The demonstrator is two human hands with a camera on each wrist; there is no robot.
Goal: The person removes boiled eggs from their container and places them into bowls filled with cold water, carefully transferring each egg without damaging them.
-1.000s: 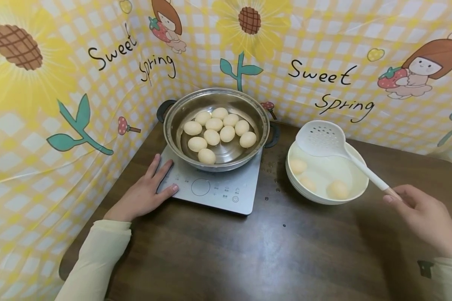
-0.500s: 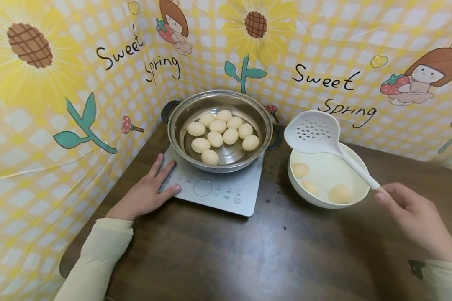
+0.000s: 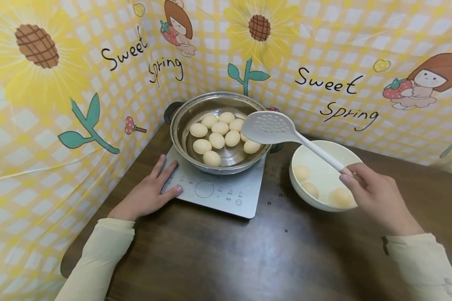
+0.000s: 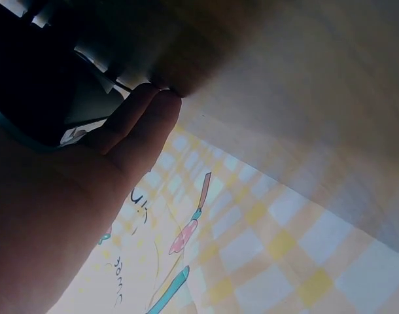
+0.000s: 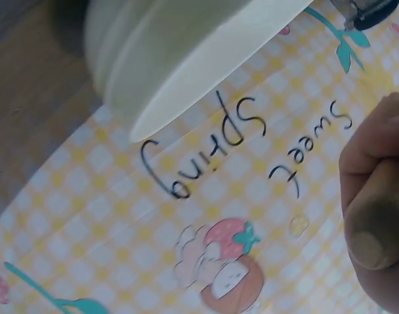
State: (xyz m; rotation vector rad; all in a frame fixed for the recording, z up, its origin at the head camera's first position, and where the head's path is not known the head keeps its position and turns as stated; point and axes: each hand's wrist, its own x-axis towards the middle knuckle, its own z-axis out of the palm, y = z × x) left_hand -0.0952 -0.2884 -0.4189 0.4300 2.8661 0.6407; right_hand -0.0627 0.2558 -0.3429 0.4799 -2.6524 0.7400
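Observation:
In the head view my right hand (image 3: 376, 194) grips the handle of a white slotted skimmer (image 3: 269, 126). The skimmer's perforated head overlaps the right rim of a steel pot (image 3: 181, 146), and no egg shows on it. Several pale eggs (image 3: 220, 128) lie in the pot. Below the handle stands a cream bowl (image 3: 325, 148) with 3 eggs (image 3: 309, 190) in it. The right wrist view shows my fingers wrapped around the wooden handle end (image 5: 376, 242). My left hand (image 3: 147, 194) rests with spread fingers on the left edge of a white induction cooktop (image 3: 226, 198) under the pot.
The dark wooden table (image 3: 211, 255) has a few water drops between cooktop and bowl. A yellow checked cloth (image 3: 109, 104) with flowers and lettering rises along the left and back. Black side handles (image 3: 171, 112) stick out from the pot.
My right hand has carried the skimmer leftward from over the bowl to the pot's right rim. My left hand stays on the cooktop. The head view has shifted slightly.

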